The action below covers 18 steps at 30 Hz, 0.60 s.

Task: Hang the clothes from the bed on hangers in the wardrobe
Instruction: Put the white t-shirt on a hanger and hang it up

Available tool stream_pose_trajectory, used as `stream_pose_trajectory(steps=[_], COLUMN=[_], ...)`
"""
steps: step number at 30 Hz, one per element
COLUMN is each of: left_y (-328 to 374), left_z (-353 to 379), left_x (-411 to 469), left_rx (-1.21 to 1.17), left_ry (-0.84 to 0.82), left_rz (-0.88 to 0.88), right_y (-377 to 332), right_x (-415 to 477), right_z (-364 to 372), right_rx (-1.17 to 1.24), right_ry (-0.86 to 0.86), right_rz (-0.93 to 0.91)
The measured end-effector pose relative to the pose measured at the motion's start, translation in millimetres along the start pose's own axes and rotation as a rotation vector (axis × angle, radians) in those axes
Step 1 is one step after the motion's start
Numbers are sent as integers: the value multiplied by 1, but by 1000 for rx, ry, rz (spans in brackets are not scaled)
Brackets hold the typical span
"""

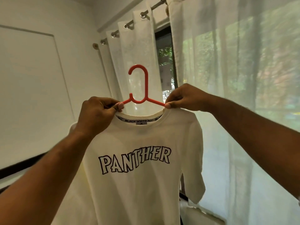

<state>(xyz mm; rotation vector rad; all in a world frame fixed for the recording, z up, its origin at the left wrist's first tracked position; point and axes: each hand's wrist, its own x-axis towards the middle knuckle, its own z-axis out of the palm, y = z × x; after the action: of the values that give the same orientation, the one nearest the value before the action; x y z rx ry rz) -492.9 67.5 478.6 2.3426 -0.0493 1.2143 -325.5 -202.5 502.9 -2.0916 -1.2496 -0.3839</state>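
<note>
On hanger (pixel 146 85) | left hand (pixel 97 114) pinches T-shirt (pixel 138 138) collar | right hand (pixel 185 96) pinches collar

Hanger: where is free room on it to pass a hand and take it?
The hook and its stem, above and between the left hand and right hand, are bare. Both arms of the hanger are crowded: fingers pinch them at the shirt collar.

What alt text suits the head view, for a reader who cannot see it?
A left hand and right hand hold up a white T-shirt on a red hanger, each pinching the collar at a hanger arm. The shirt reads PANTHER; white curtains hang behind.
</note>
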Motion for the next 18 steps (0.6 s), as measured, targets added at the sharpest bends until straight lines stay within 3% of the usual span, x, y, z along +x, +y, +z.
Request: stream_pose_trajectory(steps=[6, 12, 18], left_y=[18, 52, 93], left_z=[39, 97, 161], left_x=[-15, -18, 11], left_rx=[-210, -291, -237], left_ry=[-62, -165, -537], left_rz=[-9, 89, 158], right_y=[2, 11, 38], right_x=[-64, -135, -204], right_z=[-8, -53, -116], right_rx=[13, -98, -241], right_ry=[181, 179, 320], right_rz=[114, 280, 430])
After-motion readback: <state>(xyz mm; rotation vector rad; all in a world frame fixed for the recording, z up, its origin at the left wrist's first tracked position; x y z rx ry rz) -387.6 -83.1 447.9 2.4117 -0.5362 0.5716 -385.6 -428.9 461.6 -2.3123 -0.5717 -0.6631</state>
